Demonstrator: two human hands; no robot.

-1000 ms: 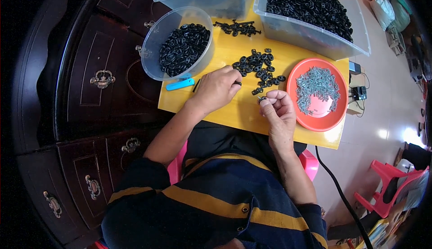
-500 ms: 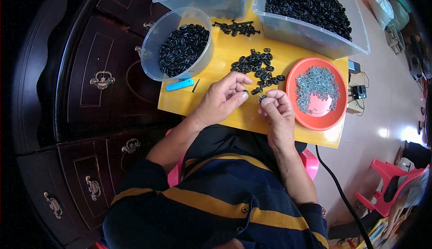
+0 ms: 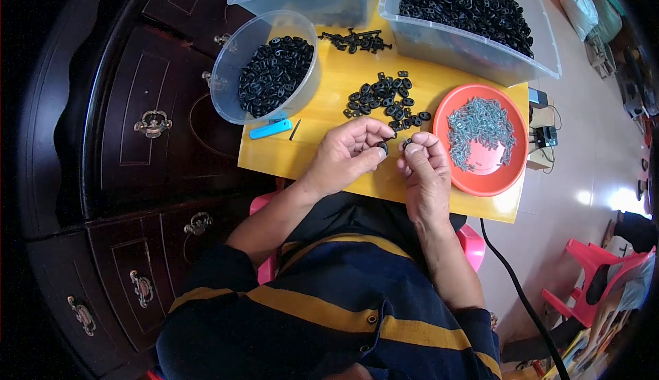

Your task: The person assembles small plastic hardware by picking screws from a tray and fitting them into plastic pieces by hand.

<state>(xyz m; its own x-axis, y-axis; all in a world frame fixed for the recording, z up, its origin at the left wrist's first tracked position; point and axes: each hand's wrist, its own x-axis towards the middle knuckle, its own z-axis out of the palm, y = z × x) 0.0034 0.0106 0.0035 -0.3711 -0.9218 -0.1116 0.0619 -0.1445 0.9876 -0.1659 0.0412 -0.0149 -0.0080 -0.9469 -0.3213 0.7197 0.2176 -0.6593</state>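
You are working over a yellow board (image 3: 322, 140) serving as the tabletop. Lying on it: a round clear bowl (image 3: 233, 64) of black parts is sitting at your left; two clear rectangular bins (image 3: 480, 57) of black parts are standing along the far edge. A loose pile of black parts (image 3: 384, 98) is lying mid-board, a smaller cluster (image 3: 353, 39) resting just before the bins. An orange plate (image 3: 508, 167) of small grey screws is sitting at your right. A blue tool (image 3: 270, 129) and a thin dark pin (image 3: 294, 130) are lying near the bowl.
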